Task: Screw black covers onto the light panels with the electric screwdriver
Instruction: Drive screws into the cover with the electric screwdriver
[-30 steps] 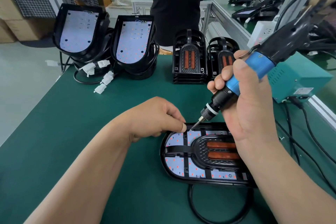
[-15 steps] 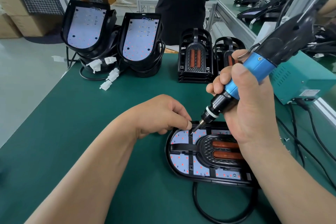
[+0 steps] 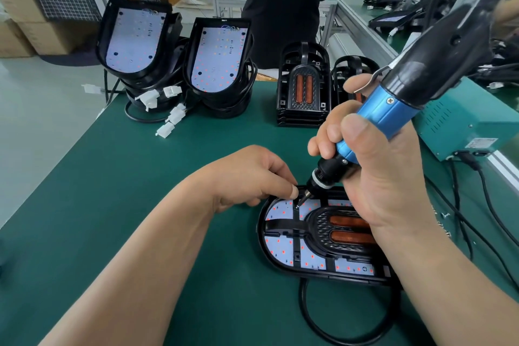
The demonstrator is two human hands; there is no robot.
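While the right hand [image 3: 390,185] is gripping the electric screwdriver [image 3: 379,118], bit on the black cover [image 3: 323,219] atop the light panel [image 3: 280,247], the left hand [image 3: 247,177] is pinching what seems a screw [image 3: 297,205], and 2 bare panels [image 3: 216,56] are waiting behind.

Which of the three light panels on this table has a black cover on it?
The panel lying flat under the screwdriver; the two propped panels behind show bare white boards.

Light panel [image 3: 280,250] on table [image 3: 112,205]; behind, 2 panel stacks [image 3: 217,59] left of cover stacks [image 3: 303,84]
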